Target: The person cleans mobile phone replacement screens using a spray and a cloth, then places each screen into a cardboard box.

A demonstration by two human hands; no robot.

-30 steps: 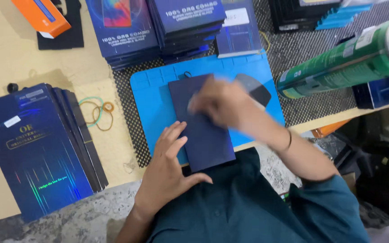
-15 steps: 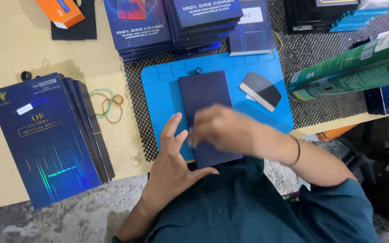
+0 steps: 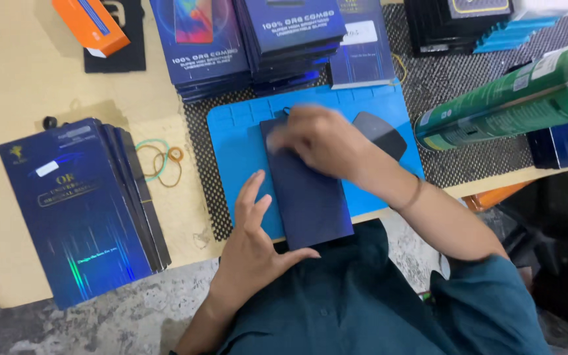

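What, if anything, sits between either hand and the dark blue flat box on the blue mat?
Nothing visible does. The right hand lies on the upper part of the dark blue flat box, and the left hand presses against its lower left edge. The blue mat beside them is bare.

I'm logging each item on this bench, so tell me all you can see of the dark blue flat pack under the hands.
The dark blue flat pack is a plain, matte rectangle, card-like, with no visible print. It lies flat and slightly skewed on the blue mat, its near end overhanging the table edge. The right hand, blurred, lies across its far end; the left hand steadies its near left edge with fingers spread.
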